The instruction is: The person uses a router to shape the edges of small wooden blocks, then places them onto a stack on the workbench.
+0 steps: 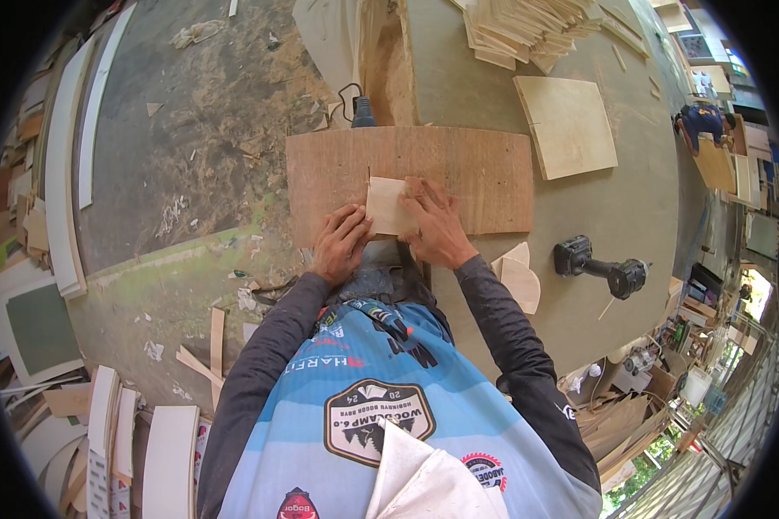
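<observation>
A small pale plywood piece (386,206) lies flat on a brown wooden board (485,173), beside a thin dark upright blade or slit (370,172). My left hand (341,245) grips the piece at its lower left edge, fingers bent and close together. Across its right side lies my right hand (435,221), the fingers pressing it down and the thumb near the front edge. Behind the board sticks out the dark blue body of a power tool (363,112) with a black cord; the rest of it is hidden under the board.
On the grey-green tabletop to the right are a square plywood panel (567,127), a cordless drill (601,266), rounded plywood pieces (519,278) and a stack of thin sheets (528,30). Scraps litter the floor at left. Another person (704,121) bends over a board at far right.
</observation>
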Tool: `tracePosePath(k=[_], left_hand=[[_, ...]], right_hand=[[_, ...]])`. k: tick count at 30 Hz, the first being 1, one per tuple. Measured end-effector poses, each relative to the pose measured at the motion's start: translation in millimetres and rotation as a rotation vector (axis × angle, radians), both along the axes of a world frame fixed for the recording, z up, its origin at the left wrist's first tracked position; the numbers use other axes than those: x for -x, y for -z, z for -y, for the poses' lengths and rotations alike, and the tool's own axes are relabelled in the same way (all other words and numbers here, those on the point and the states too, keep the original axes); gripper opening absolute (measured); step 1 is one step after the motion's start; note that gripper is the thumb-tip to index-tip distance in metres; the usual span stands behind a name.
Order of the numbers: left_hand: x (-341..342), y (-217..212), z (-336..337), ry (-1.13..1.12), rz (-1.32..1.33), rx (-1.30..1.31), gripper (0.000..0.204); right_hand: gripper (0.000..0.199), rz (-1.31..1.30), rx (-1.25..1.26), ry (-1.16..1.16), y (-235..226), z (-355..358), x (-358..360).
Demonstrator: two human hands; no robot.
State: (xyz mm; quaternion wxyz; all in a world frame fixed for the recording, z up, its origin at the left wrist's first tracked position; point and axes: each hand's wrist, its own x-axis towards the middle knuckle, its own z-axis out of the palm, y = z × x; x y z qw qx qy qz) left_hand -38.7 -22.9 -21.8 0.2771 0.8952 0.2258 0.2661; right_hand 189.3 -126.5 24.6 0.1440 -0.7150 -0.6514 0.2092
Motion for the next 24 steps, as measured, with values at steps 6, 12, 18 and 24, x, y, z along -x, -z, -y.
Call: tracePosePath(k=[6, 12, 18, 24], left_hand=[[-0.3, -0.8, 0.4, 0.001, -0.016, 0.023, 0.031], [-1.8, 2.8, 0.7, -0.003, -0.016, 0.014, 0.031], [-2.8, 4.0, 0.5, -0.001, -0.010, 0.030, 0.031], [-3.2, 3.6, 0.9, -0.012, 0.010, 0.054, 0.031]], right_hand=[[0.075, 0.016, 0.014, 0.001, -4.0, -1.7, 0.1], [0.073, 0.013, 0.003, 0.007, -7.1, -2.7, -0.4], [0.073, 0.034, -0.014, 0.005, -6.2, -2.9, -0.2], [0.073, 0.014, -0.016, 0.011, -3.4, -2.7, -0.7]])
